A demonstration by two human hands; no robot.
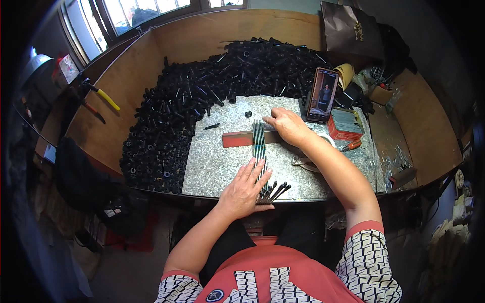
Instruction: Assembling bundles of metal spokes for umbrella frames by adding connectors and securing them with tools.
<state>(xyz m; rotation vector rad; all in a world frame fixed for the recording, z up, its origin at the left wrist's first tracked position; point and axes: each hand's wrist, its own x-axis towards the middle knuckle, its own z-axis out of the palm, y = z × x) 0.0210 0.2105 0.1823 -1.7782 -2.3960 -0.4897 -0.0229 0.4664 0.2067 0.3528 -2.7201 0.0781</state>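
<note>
Several thin dark metal rods (259, 136) lie side by side across a red-and-dark bar (237, 139) on the speckled stone slab. My left hand (240, 193) rests over their near part, fingers stretched out and apart, its thumb along the near ends. Beside that thumb, several rods with black knobbed ends (279, 189) fan out at the slab's front edge. My right hand (289, 126) is at the far ends of the row, fingers curled together; what its fingertips hold, if anything, is hidden. A small black ring (248, 114) and a short black piece (212, 126) lie left of it.
A large heap of black tubular parts (242, 70) fills the back and left. Behind my right hand stands a phone (322, 96); nearby are a red box of thin rods (345, 126), an orange-handled screwdriver (352, 145) and pliers (303, 161). Wooden boards (227, 28) wall the bench.
</note>
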